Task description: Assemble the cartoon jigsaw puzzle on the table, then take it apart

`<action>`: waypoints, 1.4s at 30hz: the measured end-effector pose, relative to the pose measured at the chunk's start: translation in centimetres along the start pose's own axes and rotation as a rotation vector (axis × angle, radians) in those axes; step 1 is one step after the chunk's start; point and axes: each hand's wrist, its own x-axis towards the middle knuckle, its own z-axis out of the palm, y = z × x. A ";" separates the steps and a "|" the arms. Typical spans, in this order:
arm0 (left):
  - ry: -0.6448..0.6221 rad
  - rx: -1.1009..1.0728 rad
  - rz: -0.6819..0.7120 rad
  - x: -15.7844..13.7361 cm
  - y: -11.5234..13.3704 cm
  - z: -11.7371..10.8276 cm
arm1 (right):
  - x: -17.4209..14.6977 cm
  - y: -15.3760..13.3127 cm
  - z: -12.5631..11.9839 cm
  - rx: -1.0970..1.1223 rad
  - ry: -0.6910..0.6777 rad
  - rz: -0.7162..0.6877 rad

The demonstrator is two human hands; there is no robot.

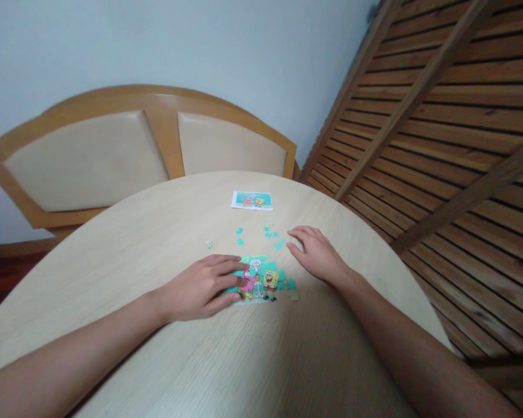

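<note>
A partly assembled jigsaw puzzle (270, 280) with cartoon figures on a teal ground lies flat on the table. My left hand (204, 284) rests over its left edge, fingers stretched out and slightly apart, hiding that side. To the upper right of the puzzle is my right hand (316, 249), its thumb and fingers parted around nothing. A bit of teal shows at its index fingertip, perhaps a piece being touched. Loose teal puzzle pieces (268, 232) lie just left of that hand, and a further loose piece (280, 244) sits near its thumb.
Two teal pieces (239, 237) and a pale piece (208, 245) lie above my left hand. Farther back on the round wooden table (169, 226) is a picture card (253, 200). Behind stands a padded bench back (165, 133); a slatted wooden panel (440, 145) rises at right.
</note>
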 end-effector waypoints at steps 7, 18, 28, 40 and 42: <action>0.005 -0.035 -0.024 0.3 -0.2 0.5 | 0.5 -0.3 1.1 0.042 -0.025 -0.106; 0.026 -0.063 0.017 0.6 0.0 0.7 | 2.0 -1.4 1.6 -0.022 -0.149 -0.135; 0.008 -0.032 -0.024 0.2 -0.2 0.7 | 0.7 -1.9 -1.0 -0.220 -0.036 -0.051; 0.016 -0.018 -0.072 0.1 -0.3 0.9 | -2.0 -1.9 -4.1 -0.159 -0.191 0.011; 0.004 -0.013 -0.078 0.1 -0.3 0.8 | -2.0 -1.9 -4.2 -0.107 -0.191 0.030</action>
